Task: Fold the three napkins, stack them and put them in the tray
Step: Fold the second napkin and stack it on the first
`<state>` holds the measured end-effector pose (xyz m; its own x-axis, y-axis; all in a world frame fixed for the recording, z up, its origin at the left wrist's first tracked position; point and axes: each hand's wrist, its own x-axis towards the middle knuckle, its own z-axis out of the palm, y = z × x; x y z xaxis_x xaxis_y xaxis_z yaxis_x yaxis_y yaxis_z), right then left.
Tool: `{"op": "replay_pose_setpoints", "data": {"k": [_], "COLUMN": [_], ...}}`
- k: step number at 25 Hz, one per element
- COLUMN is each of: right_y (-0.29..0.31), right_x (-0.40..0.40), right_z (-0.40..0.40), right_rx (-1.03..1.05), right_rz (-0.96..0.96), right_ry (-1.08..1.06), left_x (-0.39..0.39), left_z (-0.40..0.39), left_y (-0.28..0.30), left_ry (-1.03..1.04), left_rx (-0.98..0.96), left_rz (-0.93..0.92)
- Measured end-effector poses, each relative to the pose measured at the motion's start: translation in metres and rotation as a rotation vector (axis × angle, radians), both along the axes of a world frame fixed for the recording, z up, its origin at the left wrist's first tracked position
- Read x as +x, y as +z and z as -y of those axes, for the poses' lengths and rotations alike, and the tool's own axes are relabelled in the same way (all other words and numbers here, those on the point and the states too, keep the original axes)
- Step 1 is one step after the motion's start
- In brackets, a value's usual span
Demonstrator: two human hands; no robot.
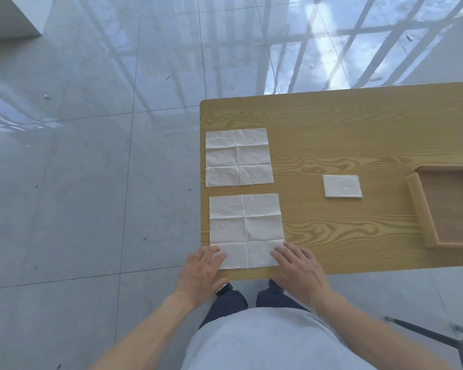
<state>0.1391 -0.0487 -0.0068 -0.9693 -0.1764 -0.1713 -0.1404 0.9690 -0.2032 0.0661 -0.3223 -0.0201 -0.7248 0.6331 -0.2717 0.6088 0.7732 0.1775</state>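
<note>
done: one napkin (342, 186) folded
left: two flat (246, 231), tray (418, 209) empty
hands: left (201, 268), right (298, 271) spread flat on near corners

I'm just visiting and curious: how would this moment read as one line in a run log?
near napkin: flat, unfolded | hands: left, right on its near corners | far napkin: unfolded | folded napkin: beside tray

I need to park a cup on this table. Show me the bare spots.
Widest bare wood: the far strip of the table, beyond the folded napkin and tray. Also free: between folded napkin and near edge. Crowded: the left end, where two unfolded napkins lie under both hands.
</note>
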Motion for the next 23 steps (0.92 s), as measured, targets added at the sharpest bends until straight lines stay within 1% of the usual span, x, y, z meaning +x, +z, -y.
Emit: {"op": "replay_pose_setpoints", "data": {"k": [5,7,11,15,20,23], "right_y": [-0.016,-0.023,-0.037,-0.042,-0.037,-0.026], "right_x": [0.003,0.009,0.023,0.033,0.033,0.025], "right_z": [0.004,0.004,0.001,-0.006,-0.010,-0.013], "right_rx": [-0.026,-0.023,-0.019,-0.019,-0.069,-0.148], "right_rz": [0.050,0.034,-0.043,-0.099,-0.135,-0.101], "right_ry": [0.014,0.015,0.029,0.041,-0.002,-0.070], "left_x": [0.008,0.012,0.025,0.033,0.040,0.035], "left_z": [-0.004,-0.008,-0.009,-0.007,0.000,0.001], "left_y": [-0.004,-0.006,-0.013,-0.016,-0.018,-0.015], "left_ry": [0.003,0.009,0.004,0.019,0.085,0.199], "left_rx": [-0.039,-0.043,0.040,0.101,0.199,0.266], "left_rz": [-0.034,-0.067,-0.159,-0.213,-0.173,-0.076]}}
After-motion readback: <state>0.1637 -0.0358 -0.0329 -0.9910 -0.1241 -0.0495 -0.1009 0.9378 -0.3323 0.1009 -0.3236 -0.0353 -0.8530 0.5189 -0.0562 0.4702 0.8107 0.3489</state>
